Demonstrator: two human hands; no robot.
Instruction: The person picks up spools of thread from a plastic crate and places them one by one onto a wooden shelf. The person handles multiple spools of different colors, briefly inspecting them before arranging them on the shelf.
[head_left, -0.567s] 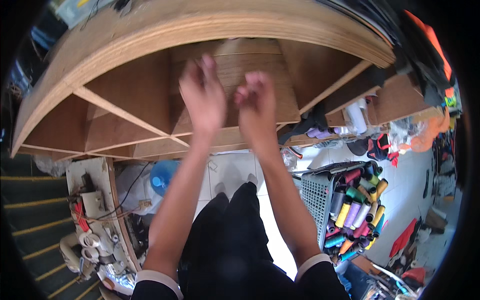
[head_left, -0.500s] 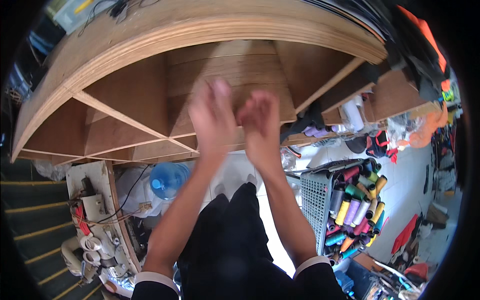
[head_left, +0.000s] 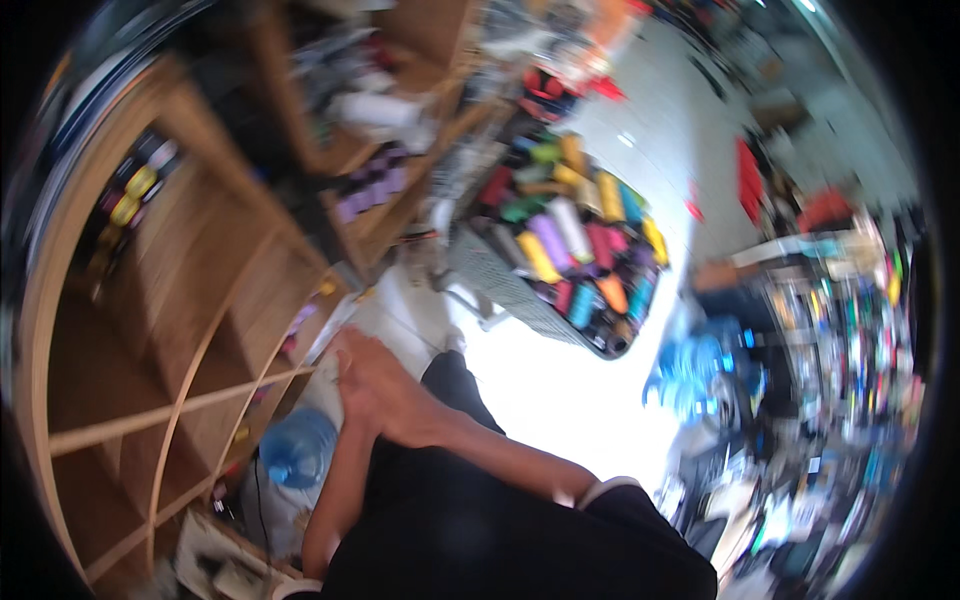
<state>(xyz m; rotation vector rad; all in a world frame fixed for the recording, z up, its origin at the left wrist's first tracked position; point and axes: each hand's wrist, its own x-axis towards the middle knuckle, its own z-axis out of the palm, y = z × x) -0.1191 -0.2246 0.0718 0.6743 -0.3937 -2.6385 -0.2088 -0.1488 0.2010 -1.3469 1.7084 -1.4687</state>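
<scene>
My right hand (head_left: 398, 393) and my left hand (head_left: 357, 402) meet in front of my body, low and left of the middle. The right overlaps much of the left, and motion smears the fingers of both, so their pose is unclear. No held thing shows. Just left of them is the edge of a wooden shelf unit (head_left: 170, 412) divided into compartments. To their upper right, a grey perforated basket (head_left: 505, 285) on the floor is full of thread cones (head_left: 560, 245) in several colours.
A blue water jug (head_left: 298, 448) stands below the shelf unit, with more blue jugs (head_left: 695, 365) at the right. Purple thread cones (head_left: 372, 187) lie on a far shelf. Red cloth (head_left: 748, 175) lies on the floor. Crowded shelving (head_left: 840, 330) lines the right side.
The view has swung right, so the shelf unit now stands at the left and the basket nearer the middle. My hands have come down from the shelf opening and together.
</scene>
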